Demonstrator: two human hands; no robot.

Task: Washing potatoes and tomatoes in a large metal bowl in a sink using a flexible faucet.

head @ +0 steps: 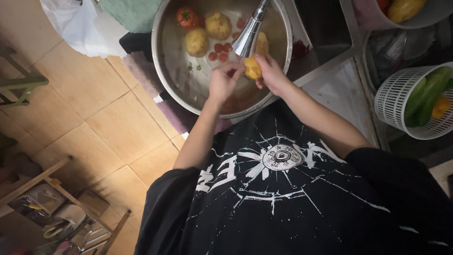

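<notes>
A yellow potato [252, 69] is held under a chrome spray faucet [250, 32] above a large steel bowl [163, 59]. My right hand [272, 74] grips the potato from the right. My left hand [222, 81] touches it from the left with its fingertips. In the bowl lie two more potatoes [197, 42] [218, 25], a third potato [262, 43] partly behind the faucet, a tomato [187, 17] and several small red pieces [220, 49] in shallow water.
A white slotted basket [394, 101] at the right holds green cucumbers [427, 94] and something yellow. A bowl with a yellow pepper [404, 8] sits at top right. Green towel [132, 13] and white plastic bag [75, 23] lie top left. Tiled floor and wooden shelf [56, 208] are at left.
</notes>
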